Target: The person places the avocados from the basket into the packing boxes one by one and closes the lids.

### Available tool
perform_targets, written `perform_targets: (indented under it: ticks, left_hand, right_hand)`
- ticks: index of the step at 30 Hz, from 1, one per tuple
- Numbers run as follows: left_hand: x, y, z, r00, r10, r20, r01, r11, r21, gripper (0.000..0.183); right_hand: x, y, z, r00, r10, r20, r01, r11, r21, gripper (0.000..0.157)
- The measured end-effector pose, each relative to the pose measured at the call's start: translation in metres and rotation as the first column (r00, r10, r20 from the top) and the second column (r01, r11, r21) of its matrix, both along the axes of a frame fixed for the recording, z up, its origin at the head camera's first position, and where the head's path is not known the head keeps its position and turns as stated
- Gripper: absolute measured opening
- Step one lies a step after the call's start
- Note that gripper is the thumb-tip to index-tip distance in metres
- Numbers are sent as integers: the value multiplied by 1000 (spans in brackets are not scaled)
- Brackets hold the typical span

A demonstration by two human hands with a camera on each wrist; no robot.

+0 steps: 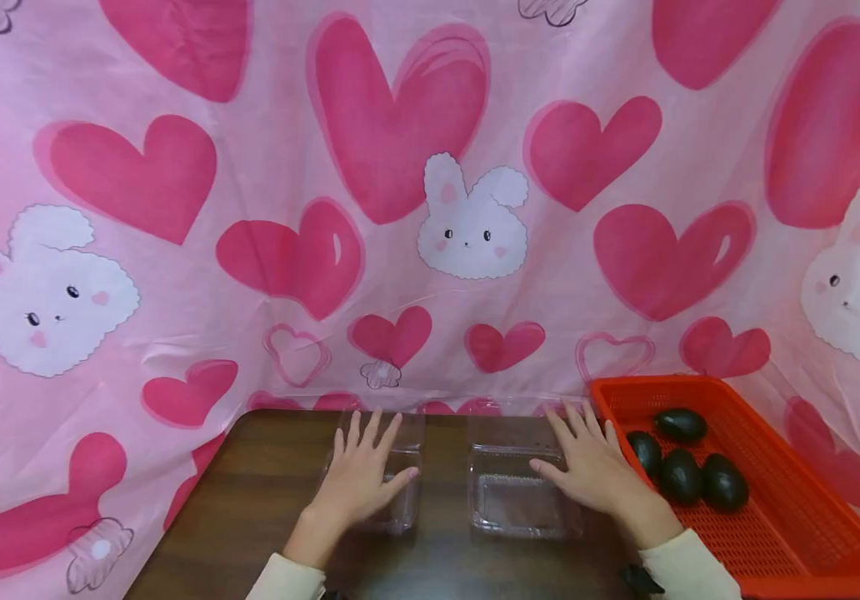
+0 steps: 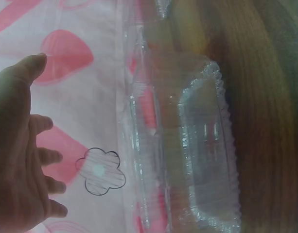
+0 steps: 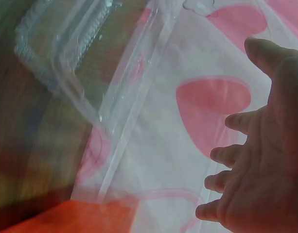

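Note:
Two clear plastic clamshell boxes stand side by side on the dark wooden table, lids raised at the back. My left hand [image 1: 362, 471] hovers over the left clamshell box [image 1: 402, 508], fingers spread and holding nothing. Above the right edge of the right clamshell box [image 1: 516, 504] is my right hand [image 1: 595, 462], its fingers also spread. Both wrist views show the palms apart from the boxes; the left wrist view has a box [image 2: 207, 145] beside the hand, and the right wrist view shows part of another box [image 3: 66, 63].
An orange-red plastic basket [image 1: 797, 550] stands at the right with several dark green avocados [image 1: 725, 483] inside. The wooden table [image 1: 227, 517] ends at a pink cloth [image 1: 265, 167] printed with hearts and rabbits, hanging behind and at the sides.

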State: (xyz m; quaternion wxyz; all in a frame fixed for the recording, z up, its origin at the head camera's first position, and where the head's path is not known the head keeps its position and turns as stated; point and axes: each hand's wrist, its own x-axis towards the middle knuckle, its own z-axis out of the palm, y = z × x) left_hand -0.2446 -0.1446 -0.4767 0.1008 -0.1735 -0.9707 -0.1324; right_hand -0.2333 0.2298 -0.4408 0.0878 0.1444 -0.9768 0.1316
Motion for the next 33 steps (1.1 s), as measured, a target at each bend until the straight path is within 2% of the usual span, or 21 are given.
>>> perform_targets:
  ticks: [7, 14, 20, 25, 33]
  left_hand:
    - [-1, -6, 6, 1000, -2, 2, 2, 1000, 17, 87]
    - [-1, -18, 7, 1000, 1, -7, -1, 1000, -5, 84]
    - [0, -31, 7, 998, 4, -66, -3, 1000, 12, 83]
    - [0, -42, 5, 993, 40, -108, -41, 999, -8, 81]
    - [2, -57, 2, 988, 107, -114, -106, 994, 22, 87]
  right_hand:
    - [-2, 16, 10, 1000, -9, 14, 9, 1000, -11, 96]
    - [-4, 34, 14, 1000, 6, -19, -6, 1000, 3, 93]
    - [-2, 53, 18, 999, 23, -37, -21, 999, 40, 94]
    - [0, 72, 22, 998, 25, -61, -21, 998, 67, 97]
    - [-1, 106, 23, 996, 28, -86, -20, 996, 90, 99]
